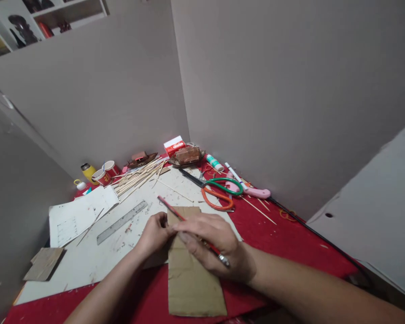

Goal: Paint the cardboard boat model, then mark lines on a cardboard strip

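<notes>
A strip of brown cardboard (192, 288) lies lengthwise before me, reaching over the red cloth at the table's near side. My left hand (157, 234) grips its left edge, fingers curled and partly hidden by shadow. Above the cardboard, my right hand (212, 243) is closed round a red and black pencil (170, 208). The pencil slants across the cardboard, one end pointing to the far left and its metal-capped end toward me. Left of my hands, a metal ruler (121, 222) rests on the white board (84, 265).
Big scissors (219, 191) with green and orange handles lie beyond my right hand. Thin wooden sticks (140, 177), a paper sheet (83, 211), cups (103, 177), a yellow bottle (88, 173) and a model boat (187, 156) stand farther back. Grey walls close in the table.
</notes>
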{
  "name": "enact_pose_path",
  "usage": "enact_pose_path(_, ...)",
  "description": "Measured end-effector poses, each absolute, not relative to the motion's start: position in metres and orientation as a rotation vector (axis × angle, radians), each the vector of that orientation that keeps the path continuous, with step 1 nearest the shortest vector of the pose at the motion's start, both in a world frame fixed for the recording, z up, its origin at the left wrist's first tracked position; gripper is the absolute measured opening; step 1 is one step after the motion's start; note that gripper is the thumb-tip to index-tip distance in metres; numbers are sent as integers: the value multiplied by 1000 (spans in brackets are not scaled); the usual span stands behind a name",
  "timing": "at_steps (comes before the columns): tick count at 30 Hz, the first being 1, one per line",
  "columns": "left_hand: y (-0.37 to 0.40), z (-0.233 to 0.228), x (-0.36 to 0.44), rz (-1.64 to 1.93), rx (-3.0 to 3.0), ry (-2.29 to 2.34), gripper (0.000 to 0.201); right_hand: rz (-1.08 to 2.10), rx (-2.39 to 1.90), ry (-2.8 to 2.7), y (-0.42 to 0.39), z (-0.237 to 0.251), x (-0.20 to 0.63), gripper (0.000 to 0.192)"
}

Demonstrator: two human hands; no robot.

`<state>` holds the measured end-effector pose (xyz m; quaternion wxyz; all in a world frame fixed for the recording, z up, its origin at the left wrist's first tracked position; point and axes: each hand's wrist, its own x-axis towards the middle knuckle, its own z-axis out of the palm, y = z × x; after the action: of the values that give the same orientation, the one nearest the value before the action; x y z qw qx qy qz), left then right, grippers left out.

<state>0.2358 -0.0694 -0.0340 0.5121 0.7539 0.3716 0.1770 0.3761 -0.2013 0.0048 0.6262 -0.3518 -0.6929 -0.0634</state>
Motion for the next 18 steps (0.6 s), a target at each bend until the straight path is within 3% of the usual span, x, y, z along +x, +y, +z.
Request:
enact_pose_path(5, -60, -15, 214, 546, 1279, 852, 49, -34, -960, -1339, -197, 0, 383, 28)
enact_pose_path(12, -38, -2, 192, 777, 1091, 876, 56, 211, -1142, -1017, -176, -9, 381, 24)
enact_pose_path(18, -46, -3, 203, 710, 1136, 755, 48, 668, -1319, -1020, -158, -19, 388, 54)
